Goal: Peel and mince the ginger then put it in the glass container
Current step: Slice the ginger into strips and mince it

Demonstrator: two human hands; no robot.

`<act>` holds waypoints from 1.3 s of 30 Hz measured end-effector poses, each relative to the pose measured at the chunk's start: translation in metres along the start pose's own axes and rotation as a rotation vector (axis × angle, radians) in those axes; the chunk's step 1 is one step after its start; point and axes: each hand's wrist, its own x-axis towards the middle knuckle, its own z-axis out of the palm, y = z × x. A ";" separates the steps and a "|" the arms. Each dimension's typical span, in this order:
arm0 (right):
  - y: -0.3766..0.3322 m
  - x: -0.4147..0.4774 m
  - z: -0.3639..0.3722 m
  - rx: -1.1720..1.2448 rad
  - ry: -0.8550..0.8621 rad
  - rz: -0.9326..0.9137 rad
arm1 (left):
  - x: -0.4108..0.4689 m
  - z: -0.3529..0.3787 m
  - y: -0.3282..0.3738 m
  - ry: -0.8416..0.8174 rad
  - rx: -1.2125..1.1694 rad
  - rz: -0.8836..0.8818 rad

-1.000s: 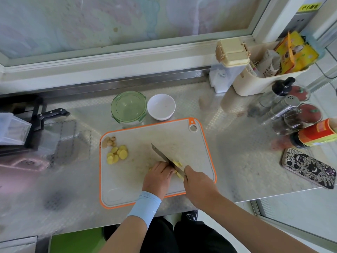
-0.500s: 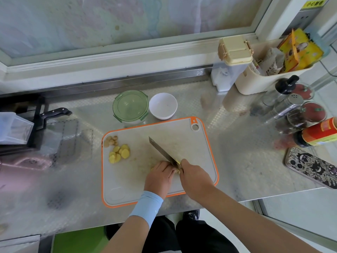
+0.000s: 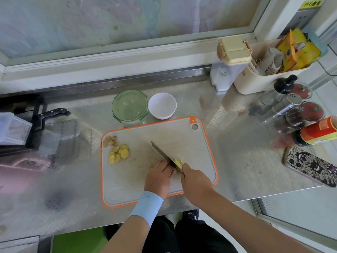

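Observation:
A white cutting board with an orange rim (image 3: 209, 143) lies on the steel counter. My right hand (image 3: 197, 181) grips a knife (image 3: 161, 152) whose blade points up and left across the board. Yellow cut ginger (image 3: 178, 163) clings to the blade beside the handle. My left hand (image 3: 160, 177) is curled, fingertips pressing on ginger just left of the blade; that ginger is mostly hidden. A pile of peeled ginger slices (image 3: 118, 153) sits at the board's left, with brownish peel scraps (image 3: 110, 140) above it. The glass container with a green lid (image 3: 129, 105) stands behind the board.
A small white bowl (image 3: 162, 105) stands right of the container. Bottles and jars (image 3: 299, 114), a cream bin (image 3: 255, 83) and a phone (image 3: 312, 166) crowd the right side. A black-handled knife (image 3: 52, 112) lies in a rack at left.
The knife has shifted slightly along the ginger under my left fingers, and cut pieces again show on the blade. The slice pile has not moved.

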 end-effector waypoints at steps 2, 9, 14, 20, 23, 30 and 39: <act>-0.006 0.007 0.000 -0.005 0.016 -0.010 | 0.001 0.000 0.000 -0.014 0.004 -0.018; -0.011 0.013 -0.004 0.055 0.028 -0.034 | 0.001 -0.001 0.000 -0.032 0.008 -0.042; -0.003 0.000 -0.008 0.052 0.024 -0.019 | 0.003 -0.001 -0.002 -0.006 0.009 0.012; 0.007 -0.013 -0.006 0.037 -0.001 0.016 | 0.003 -0.001 0.000 0.013 0.007 0.006; 0.007 -0.011 -0.002 0.029 -0.006 0.024 | 0.002 -0.001 0.001 0.013 -0.005 -0.009; -0.008 0.006 0.001 0.032 0.032 0.000 | 0.000 -0.001 -0.001 -0.028 0.005 -0.029; -0.009 0.006 -0.001 0.025 0.014 0.001 | 0.001 -0.003 -0.004 -0.062 0.026 -0.005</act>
